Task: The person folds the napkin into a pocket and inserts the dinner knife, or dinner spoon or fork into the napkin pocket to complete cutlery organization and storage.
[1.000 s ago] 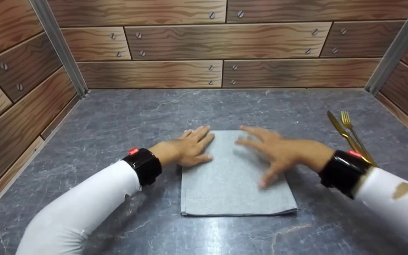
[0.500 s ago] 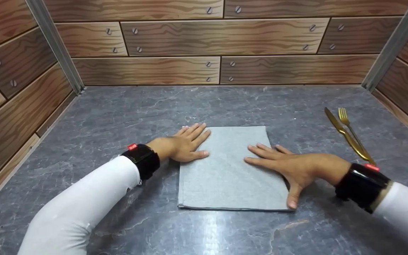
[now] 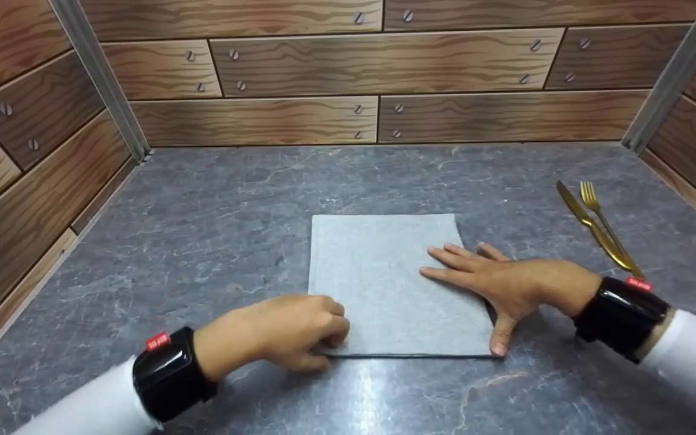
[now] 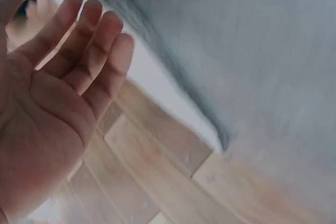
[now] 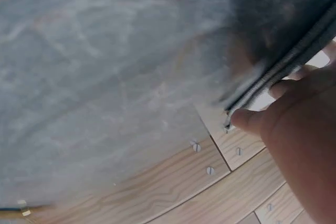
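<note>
A folded light grey cloth (image 3: pixel 378 284) lies flat on the table in the head view. My left hand (image 3: pixel 287 329) is at its near left corner, fingers bent over the top and thumb low beside the near edge. In the left wrist view the fingers of that hand (image 4: pixel 58 82) are loosely curved next to the cloth's edge, with nothing seen between them. Spread wide, my right hand (image 3: pixel 487 287) rests on the right side of the cloth, its thumb on the near right corner. The right wrist view shows this hand (image 5: pixel 304 124) along the cloth's dark layered edge (image 5: pixel 283 66).
A gold knife (image 3: pixel 592 229) and a gold fork (image 3: pixel 606 223) lie side by side on the right of the grey marbled table (image 3: pixel 215 229). Wood-patterned walls (image 3: pixel 299 121) enclose the back and both sides.
My left hand has left the cloth's far left part and come toward me to the near left corner, its fingers now bent. My right hand slid right and nearer, then stayed there.
</note>
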{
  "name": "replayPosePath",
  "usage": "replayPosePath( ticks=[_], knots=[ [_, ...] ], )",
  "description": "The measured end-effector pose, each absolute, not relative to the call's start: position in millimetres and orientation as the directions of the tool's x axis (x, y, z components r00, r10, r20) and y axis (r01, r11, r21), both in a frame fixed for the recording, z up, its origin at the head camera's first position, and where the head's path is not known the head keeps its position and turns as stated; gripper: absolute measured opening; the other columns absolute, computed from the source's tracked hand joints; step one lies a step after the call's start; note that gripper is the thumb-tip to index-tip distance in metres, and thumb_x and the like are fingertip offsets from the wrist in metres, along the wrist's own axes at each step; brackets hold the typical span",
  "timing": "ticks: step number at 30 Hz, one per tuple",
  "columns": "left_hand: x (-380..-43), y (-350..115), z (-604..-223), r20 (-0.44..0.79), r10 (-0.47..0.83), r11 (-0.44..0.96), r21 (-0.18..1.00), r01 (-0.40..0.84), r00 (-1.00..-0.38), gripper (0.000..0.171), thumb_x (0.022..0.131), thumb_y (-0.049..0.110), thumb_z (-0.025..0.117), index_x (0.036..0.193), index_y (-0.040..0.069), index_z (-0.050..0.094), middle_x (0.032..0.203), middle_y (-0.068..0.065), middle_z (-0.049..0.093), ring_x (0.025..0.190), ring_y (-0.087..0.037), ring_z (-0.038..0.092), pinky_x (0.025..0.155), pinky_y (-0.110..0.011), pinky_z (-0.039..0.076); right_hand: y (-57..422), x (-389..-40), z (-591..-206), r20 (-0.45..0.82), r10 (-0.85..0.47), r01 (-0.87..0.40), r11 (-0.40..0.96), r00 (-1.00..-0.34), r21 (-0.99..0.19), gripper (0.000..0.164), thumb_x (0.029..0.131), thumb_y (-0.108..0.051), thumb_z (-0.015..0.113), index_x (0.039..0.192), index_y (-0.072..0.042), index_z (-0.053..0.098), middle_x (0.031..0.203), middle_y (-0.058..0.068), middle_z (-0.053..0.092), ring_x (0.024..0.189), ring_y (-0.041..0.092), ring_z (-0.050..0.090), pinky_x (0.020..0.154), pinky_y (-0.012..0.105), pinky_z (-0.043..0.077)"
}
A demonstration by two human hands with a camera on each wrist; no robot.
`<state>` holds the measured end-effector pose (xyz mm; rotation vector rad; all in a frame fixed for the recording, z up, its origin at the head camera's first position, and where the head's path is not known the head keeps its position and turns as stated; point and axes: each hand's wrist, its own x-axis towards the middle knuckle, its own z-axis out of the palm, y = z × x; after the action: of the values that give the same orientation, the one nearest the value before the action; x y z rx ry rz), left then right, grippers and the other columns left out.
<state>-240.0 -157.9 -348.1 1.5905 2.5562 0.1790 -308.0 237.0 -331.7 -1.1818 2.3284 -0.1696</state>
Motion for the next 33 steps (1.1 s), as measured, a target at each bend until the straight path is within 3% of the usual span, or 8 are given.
replayPosePath(
  ticks=[3,6,9,13,17,21,27,33],
  knots=[
    [-242.4,-164.7,-370.4,0.111,0.921,0.366,0.083,0.927,-0.374,0.021,0.079,0.003,0.087,0.089,0.014,0.072,0.088,0.002,0.068,0.078,-0.009,0.062,0.07,-0.021,0.058,236.2,-304.9,-326.6,-0.402,-0.754,-0.709,0.643,-0.519,-0.291,0.156,0.073,-0.057,0.109,0.19,-0.02,0.012,0.197,0.026,-0.003,0.182,0.062,0.0,0.134,0.097,0.005],
    [-229.6,-158.9,-362.0,0.115,0.906,0.411,-0.017,0.912,-0.406,0.026,0.073,-0.001,0.087,0.087,0.015,0.071,0.085,0.002,0.067,0.074,-0.009,0.06,0.065,-0.021,0.056,236.5,-298.1,-323.7,-0.391,-0.738,-0.695,0.664,-0.55,-0.275,0.151,0.072,-0.049,0.111,0.189,-0.019,0.02,0.197,0.029,0.004,0.18,0.064,0.005,0.134,0.097,0.007],
    [-209.4,-148.4,-351.6,0.086,0.886,0.463,-0.201,0.863,-0.455,0.026,0.08,0.003,0.091,0.091,0.014,0.071,0.086,0.002,0.068,0.074,-0.012,0.06,0.063,-0.022,0.056,234.9,-287.0,-316.8,-0.359,-0.733,-0.698,0.672,-0.578,-0.248,0.14,0.072,-0.048,0.111,0.185,-0.018,0.033,0.194,0.03,0.018,0.178,0.064,0.018,0.135,0.095,0.014],
    [-198.6,-137.7,-355.1,0.075,0.868,0.481,-0.37,0.795,-0.491,0.028,0.088,0.012,0.097,0.097,0.014,0.071,0.089,0.002,0.068,0.075,-0.012,0.061,0.059,-0.022,0.057,227.7,-268.8,-308.3,-0.259,-0.771,-0.753,0.631,-0.582,-0.185,0.099,0.076,-0.049,0.109,0.16,-0.024,0.063,0.172,0.019,0.055,0.159,0.051,0.053,0.13,0.081,0.04],
    [-197.4,-130.4,-356.4,0.07,0.864,0.47,-0.466,0.75,-0.498,0.034,0.09,0.015,0.097,0.107,0.014,0.067,0.092,0.003,0.071,0.075,-0.012,0.064,0.058,-0.022,0.058,218.5,-251.5,-306.4,-0.131,-0.86,-0.852,0.508,-0.493,-0.129,0.052,0.085,-0.046,0.103,0.125,-0.029,0.074,0.14,0.003,0.071,0.124,0.028,0.072,0.108,0.054,0.065],
    [-195.6,-129.1,-353.1,0.064,0.89,0.417,-0.513,0.75,-0.451,0.034,0.104,0.016,0.085,0.12,0.019,0.056,0.1,0.005,0.07,0.077,-0.01,0.065,0.058,-0.018,0.057,214.0,-240.0,-310.6,-0.096,-0.929,-0.921,0.367,-0.357,-0.13,0.026,0.093,-0.039,0.096,0.111,-0.03,0.08,0.132,0.0,0.071,0.11,0.013,0.071,0.092,0.034,0.067],
    [-196.0,-141.0,-347.8,0.034,0.947,0.282,-0.56,0.779,-0.319,0.011,0.113,0.029,0.076,0.12,0.029,0.067,0.115,0.006,0.066,0.078,-0.008,0.06,0.057,-0.016,0.051,218.0,-235.2,-314.7,-0.096,-0.965,-0.962,0.254,-0.245,-0.097,0.026,0.09,-0.025,0.095,0.114,-0.036,0.092,0.117,-0.004,0.066,0.098,0.0,0.062,0.082,0.016,0.058],
    [-202.9,-143.2,-347.0,0.057,0.939,0.322,-0.497,0.806,-0.34,0.017,0.105,0.027,0.083,0.116,0.023,0.07,0.107,0.004,0.068,0.077,-0.01,0.061,0.055,-0.018,0.05,220.4,-236.2,-312.1,-0.095,-0.956,-0.948,0.29,-0.279,-0.133,0.039,0.084,-0.013,0.093,0.117,-0.034,0.093,0.114,-0.005,0.065,0.097,-0.002,0.058,0.079,0.016,0.056]
  ],
)
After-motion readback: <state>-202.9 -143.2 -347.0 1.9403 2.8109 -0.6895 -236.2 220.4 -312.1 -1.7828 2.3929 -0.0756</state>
